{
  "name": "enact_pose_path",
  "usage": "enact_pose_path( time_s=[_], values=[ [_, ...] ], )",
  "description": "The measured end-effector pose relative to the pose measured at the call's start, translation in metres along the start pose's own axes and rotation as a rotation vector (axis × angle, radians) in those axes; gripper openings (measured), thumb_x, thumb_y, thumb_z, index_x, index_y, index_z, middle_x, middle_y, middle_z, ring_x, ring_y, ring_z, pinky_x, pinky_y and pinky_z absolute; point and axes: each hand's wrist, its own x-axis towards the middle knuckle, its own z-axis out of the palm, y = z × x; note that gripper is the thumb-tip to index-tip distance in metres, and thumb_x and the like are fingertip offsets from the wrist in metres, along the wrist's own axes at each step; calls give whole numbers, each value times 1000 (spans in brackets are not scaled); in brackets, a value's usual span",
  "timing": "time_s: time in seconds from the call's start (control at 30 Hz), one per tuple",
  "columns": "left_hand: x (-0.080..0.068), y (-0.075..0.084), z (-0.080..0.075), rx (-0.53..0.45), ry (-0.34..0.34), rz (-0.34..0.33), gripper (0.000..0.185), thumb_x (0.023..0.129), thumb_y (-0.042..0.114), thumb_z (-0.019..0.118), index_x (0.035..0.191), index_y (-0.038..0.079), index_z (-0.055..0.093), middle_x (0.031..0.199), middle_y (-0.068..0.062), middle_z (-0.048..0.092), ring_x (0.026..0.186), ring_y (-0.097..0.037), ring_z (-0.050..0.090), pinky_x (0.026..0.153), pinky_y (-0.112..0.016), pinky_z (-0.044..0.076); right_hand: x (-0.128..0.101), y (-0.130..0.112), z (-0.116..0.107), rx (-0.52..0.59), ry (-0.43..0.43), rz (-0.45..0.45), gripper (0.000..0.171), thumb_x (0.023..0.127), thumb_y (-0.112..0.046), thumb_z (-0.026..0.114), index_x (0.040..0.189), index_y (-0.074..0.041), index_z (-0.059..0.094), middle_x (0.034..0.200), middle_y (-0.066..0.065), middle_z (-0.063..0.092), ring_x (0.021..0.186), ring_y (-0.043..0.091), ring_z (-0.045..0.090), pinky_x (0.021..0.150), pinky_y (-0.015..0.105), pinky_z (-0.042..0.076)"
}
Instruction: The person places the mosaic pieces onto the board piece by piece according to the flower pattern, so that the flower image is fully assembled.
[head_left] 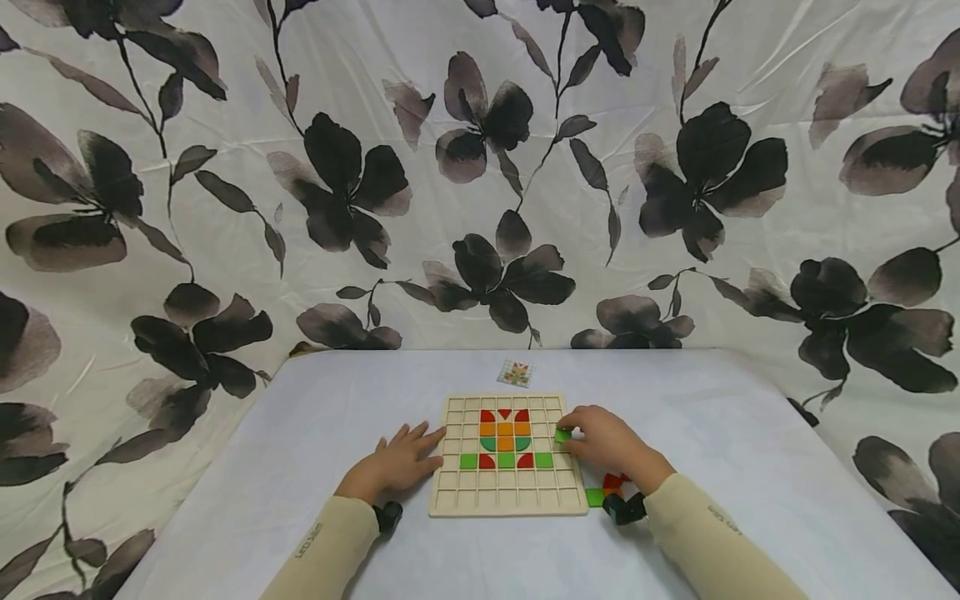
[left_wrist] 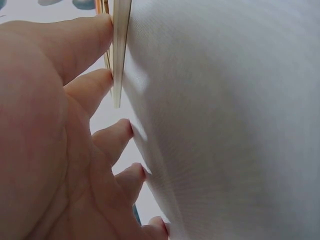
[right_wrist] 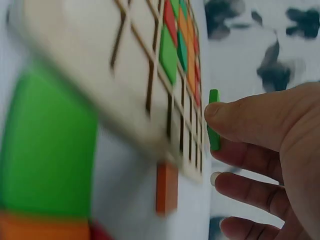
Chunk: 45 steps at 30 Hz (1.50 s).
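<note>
A pale wooden grid board [head_left: 510,502] lies flat on the table, with red, orange and green tiles [head_left: 506,430] set in its upper and middle cells. My left hand [head_left: 401,462] has its fingers spread at the board's left edge; thumb and index finger touch that edge in the left wrist view, the other fingertips on the cloth. Over the board's right edge, my right hand [head_left: 609,439] pinches a green square tile [right_wrist: 215,140] between thumb and index finger. Its other fingers are loosely bent behind the tile.
Beside the board's lower right corner lie loose tiles, among them a green one [head_left: 595,497] and red ones [head_left: 613,481], partly hidden by the right wrist. A small pattern card [head_left: 516,373] lies beyond the board. A floral cloth [head_left: 480,208] hangs behind the white table [head_left: 337,383].
</note>
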Motion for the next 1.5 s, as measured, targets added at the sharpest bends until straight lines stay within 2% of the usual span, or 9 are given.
enact_pose_path(
  time_s=[0.1,0.2,0.33,0.43,0.6,0.77,0.9,1.23,1.5],
  values=[
    [1,1,0,-3,5,6,58,98,45,51,151,27,35,160,-11,26,148,-43,14,113,-70,9,-3,-14,3,22,-14,-44,24,87,-21,72,110,-13,73,105,-2,70,102,18,60,97,41,50],
    [1,3,0,-4,6,3,58,97,45,52,151,28,35,160,-10,26,148,-43,14,113,-70,9,-7,-27,6,18,-21,-131,23,88,-19,71,110,-12,73,109,0,70,106,21,61,97,42,50],
    [2,2,2,1,3,-10,58,97,45,52,150,28,36,160,-11,27,148,-42,15,113,-70,10,-11,-41,15,-34,-13,-275,21,89,-20,69,108,-13,73,108,0,71,103,19,62,92,38,51],
    [3,1,2,5,4,-18,58,97,46,52,150,28,36,160,-10,27,149,-42,15,113,-70,10,-12,-51,23,-57,-25,-326,19,90,-23,69,107,-16,74,103,-6,70,97,14,60,88,33,51],
    [3,0,2,0,1,-14,59,97,47,51,151,28,36,160,-11,26,149,-42,14,114,-70,9,-13,-64,33,-83,-41,-342,16,89,-21,68,104,-20,74,99,-12,70,91,8,58,82,27,51],
    [1,0,1,-3,-1,-10,59,97,46,52,151,28,35,160,-11,25,149,-42,13,113,-70,9,-11,-70,43,-151,-15,-384,14,88,-20,69,100,-20,76,97,-11,71,88,9,60,82,27,51],
    [1,0,1,-7,4,-5,59,97,45,53,150,27,36,160,-12,26,148,-43,14,113,-71,9,-11,-70,46,-166,-8,-366,14,88,-22,70,100,-21,76,97,-10,70,89,9,60,83,27,52],
    [-2,1,0,-16,13,12,58,97,43,52,150,26,37,159,-12,28,148,-44,16,112,-71,10,-9,-73,49,-120,37,-324,10,87,-24,72,96,-21,76,92,-11,67,87,6,57,80,26,52],
    [-3,0,0,-17,20,20,57,97,42,53,149,25,38,159,-12,29,147,-45,17,111,-72,10,-12,-61,39,-70,16,-306,11,89,-25,70,98,-21,75,92,-12,65,88,8,56,80,26,51]
  ],
)
